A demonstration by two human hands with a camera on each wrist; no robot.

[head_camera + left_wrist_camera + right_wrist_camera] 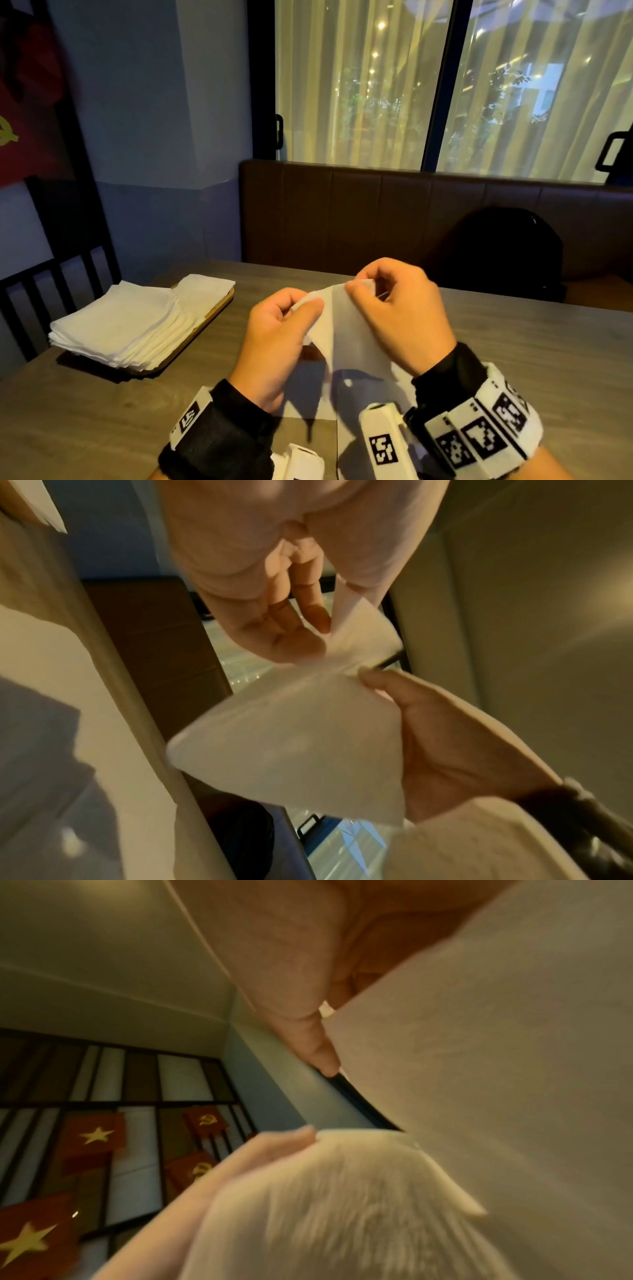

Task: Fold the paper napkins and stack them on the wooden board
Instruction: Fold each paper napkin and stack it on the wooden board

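A thin white paper napkin point(346, 329) hangs above the table between both hands. My left hand point(301, 308) pinches its upper left edge between thumb and fingers. My right hand point(359, 286) pinches the upper corner a little farther back. The sheet drapes down toward the table, partly folded. In the left wrist view the napkin point(291, 739) spreads as a triangle between the left hand point(318, 642) and the right hand point(369, 677). The right wrist view shows the napkin point(479, 1069) close up and blurred. A stack of folded napkins point(137, 318) lies on the wooden board point(219, 308) at the left.
The grey wooden table point(531, 359) stretches to the right. A dark chair point(58, 246) stands behind the board at the left. A brown bench backrest point(342, 212) runs along the far edge, with a black backpack point(503, 250) on it. Windows with curtains lie beyond.
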